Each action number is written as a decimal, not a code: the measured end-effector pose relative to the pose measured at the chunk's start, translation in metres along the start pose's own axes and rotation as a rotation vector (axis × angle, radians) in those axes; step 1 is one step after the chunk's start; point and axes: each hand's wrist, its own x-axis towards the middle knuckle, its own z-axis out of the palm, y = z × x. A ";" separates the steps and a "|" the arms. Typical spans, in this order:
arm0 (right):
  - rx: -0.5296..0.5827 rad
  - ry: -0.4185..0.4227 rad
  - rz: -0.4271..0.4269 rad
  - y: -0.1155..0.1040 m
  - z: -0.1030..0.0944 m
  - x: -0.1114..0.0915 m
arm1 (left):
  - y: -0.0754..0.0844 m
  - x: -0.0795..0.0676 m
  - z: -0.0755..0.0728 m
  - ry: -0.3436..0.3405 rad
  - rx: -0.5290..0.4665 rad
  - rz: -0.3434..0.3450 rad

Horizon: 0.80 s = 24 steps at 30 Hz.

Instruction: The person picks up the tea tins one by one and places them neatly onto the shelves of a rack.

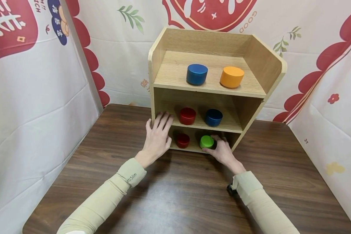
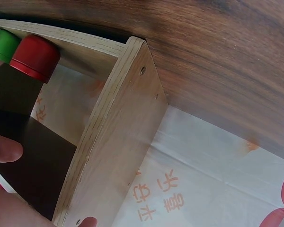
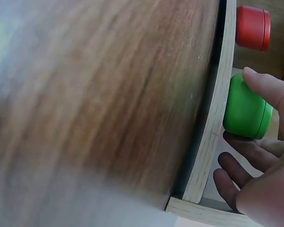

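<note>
In the head view my right hand is at the bottom tier of a wooden shelf unit, its thumb and fingers pinching a small green round tin. Seen from the right wrist, the thumb presses one side of the green tin at the shelf's front edge, while the lower fingers are loosely bent. My left hand rests against the unit's left side panel, fingers stretched out over its front edge. To the left of the green tin stands a dark red tin.
The middle tier bears a red tin and a dark blue tin. On the top tier stand a blue tin and an orange tin. The unit stands on a dark wooden table, with printed cloth hanging behind.
</note>
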 end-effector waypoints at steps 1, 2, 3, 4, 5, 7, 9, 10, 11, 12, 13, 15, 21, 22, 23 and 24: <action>-0.001 -0.005 0.002 0.000 -0.001 0.000 | 0.000 0.000 0.000 -0.001 0.000 0.000; -0.001 -0.008 0.003 -0.001 -0.001 0.000 | -0.001 0.000 0.000 -0.002 0.000 0.000; -0.001 -0.011 0.001 -0.002 -0.002 0.000 | -0.001 0.000 0.000 -0.003 0.001 -0.001; -0.005 -0.012 -0.004 -0.003 -0.003 -0.001 | -0.001 0.000 0.000 -0.005 0.002 -0.001; -0.009 -0.012 -0.013 -0.005 -0.005 -0.001 | -0.001 0.000 0.000 -0.007 0.004 -0.002; -0.030 -0.002 -0.045 -0.010 -0.008 -0.003 | -0.002 -0.001 -0.001 -0.009 0.012 -0.001; -0.065 0.024 -0.084 -0.018 -0.012 -0.005 | -0.003 -0.001 -0.002 -0.010 0.022 0.002; -0.093 0.046 -0.105 -0.022 -0.014 -0.007 | -0.003 -0.001 -0.003 -0.013 0.024 0.003; -0.121 0.069 -0.125 -0.026 -0.016 -0.009 | -0.003 0.000 -0.005 -0.016 0.027 0.004; -0.151 0.092 -0.143 -0.030 -0.019 -0.011 | -0.003 0.000 -0.006 -0.021 0.026 0.004; -0.180 0.109 -0.157 -0.034 -0.021 -0.013 | -0.003 0.000 -0.008 -0.029 0.024 0.002; -0.232 0.127 -0.178 -0.042 -0.026 -0.019 | -0.002 0.000 -0.011 -0.044 0.011 -0.005; -0.253 0.029 -0.248 -0.069 -0.047 -0.039 | 0.006 -0.003 -0.028 -0.004 -0.010 -0.017; -0.248 0.011 -0.259 -0.075 -0.051 -0.043 | 0.008 -0.003 -0.033 0.011 -0.015 -0.014; -0.240 0.000 -0.271 -0.081 -0.055 -0.046 | 0.010 -0.003 -0.038 0.026 -0.025 -0.012; -0.232 -0.007 -0.283 -0.087 -0.060 -0.050 | 0.013 -0.003 -0.043 0.035 -0.032 -0.010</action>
